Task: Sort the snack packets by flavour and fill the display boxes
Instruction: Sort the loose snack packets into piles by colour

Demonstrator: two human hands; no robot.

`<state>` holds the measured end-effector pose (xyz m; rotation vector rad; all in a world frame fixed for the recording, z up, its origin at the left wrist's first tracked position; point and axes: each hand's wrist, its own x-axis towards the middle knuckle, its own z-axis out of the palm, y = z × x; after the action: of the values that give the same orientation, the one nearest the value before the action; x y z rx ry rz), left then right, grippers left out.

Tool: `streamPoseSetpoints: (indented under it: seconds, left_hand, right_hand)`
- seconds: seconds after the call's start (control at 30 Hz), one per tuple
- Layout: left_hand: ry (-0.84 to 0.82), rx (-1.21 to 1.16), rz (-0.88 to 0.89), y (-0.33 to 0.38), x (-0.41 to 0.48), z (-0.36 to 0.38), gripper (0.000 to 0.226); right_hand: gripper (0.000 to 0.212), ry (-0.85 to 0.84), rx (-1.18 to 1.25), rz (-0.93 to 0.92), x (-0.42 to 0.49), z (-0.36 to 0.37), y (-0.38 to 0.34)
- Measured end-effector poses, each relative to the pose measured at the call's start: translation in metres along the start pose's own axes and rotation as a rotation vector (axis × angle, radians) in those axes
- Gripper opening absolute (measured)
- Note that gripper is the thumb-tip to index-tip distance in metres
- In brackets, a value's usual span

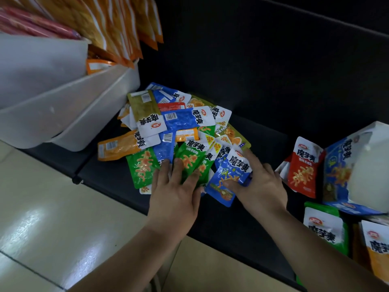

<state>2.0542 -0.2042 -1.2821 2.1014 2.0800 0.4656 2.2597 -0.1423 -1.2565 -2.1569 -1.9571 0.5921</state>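
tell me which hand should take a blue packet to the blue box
Right. The right hand pinches a blue packet and is nearer the blue box on that side; the left hand rests flat on green packets.

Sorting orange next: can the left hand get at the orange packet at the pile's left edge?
Probably yes: the orange packet lies mostly uncovered, close to the left hand, whose straight fingers hold nothing.
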Motion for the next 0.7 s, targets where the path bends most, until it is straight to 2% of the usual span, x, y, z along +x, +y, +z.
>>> streamPoseSetpoints:
  seconds: [0.1,0.23,0.37,0.5,0.57,0.63,0.7]
  left_hand:
    - [0.025,-0.098,0.011,0.006,0.001,-0.004,0.015]
    - [0.082,-0.184,0.064,0.012,-0.001,-0.009,0.046]
    - [0.056,-0.201,0.123,0.021,0.002,-0.017,0.041]
    - [-0.085,-0.305,0.138,0.019,0.003,-0.025,0.044]
    - [-0.145,-0.355,0.136,0.016,0.006,-0.033,0.038]
    - [-0.179,-0.393,0.124,0.014,0.01,-0.038,0.032]
    - [-0.141,-0.401,0.127,0.017,0.011,-0.041,0.028]
  right_hand:
    - [0.1,-0.024,0.003,0.022,0.003,-0.003,-0.002]
    - [0.096,0.013,0.097,0.048,0.002,-0.003,-0.002]
    - [0.097,0.04,0.167,0.021,-0.011,-0.005,-0.001]
    - [0.09,0.029,0.326,0.04,-0.01,-0.012,0.01]
    - [0.071,0.102,0.323,0.028,-0.012,-0.014,0.015]
    - [0.04,0.215,0.323,-0.014,-0.018,-0.018,0.013]
    - [0.019,0.166,0.483,-0.005,-0.025,-0.022,0.004]
